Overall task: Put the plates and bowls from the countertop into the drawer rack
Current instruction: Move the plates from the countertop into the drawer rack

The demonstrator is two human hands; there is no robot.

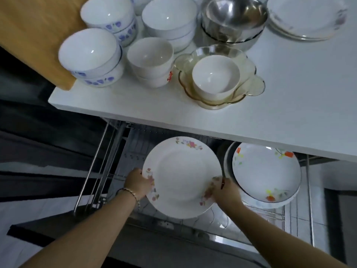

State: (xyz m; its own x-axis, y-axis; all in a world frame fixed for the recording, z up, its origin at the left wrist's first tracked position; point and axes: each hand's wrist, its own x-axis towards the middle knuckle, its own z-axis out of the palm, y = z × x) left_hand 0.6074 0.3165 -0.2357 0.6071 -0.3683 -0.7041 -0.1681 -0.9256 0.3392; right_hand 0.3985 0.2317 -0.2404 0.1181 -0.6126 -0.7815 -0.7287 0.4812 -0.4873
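Note:
I hold a white floral plate (181,175) over the open drawer rack (108,167), below the countertop edge. My left hand (137,183) grips its left rim and my right hand (225,192) grips its lower right rim. Several floral plates (266,171) stand tilted in the rack just to the right. On the white countertop (289,105) sit stacked white bowls with blue flowers (90,55), plain white bowls (168,18), cream bowls (150,59), a small bowl (216,74) inside an amber glass dish (251,86), steel bowls (234,18) and a stack of plates (307,16).
An orange cloth (32,26) covers the far left beside the bowls. The rack's metal rails (96,167) run along the drawer's left side, and wire dividers (280,213) show at its right front. Dark floor lies to the left.

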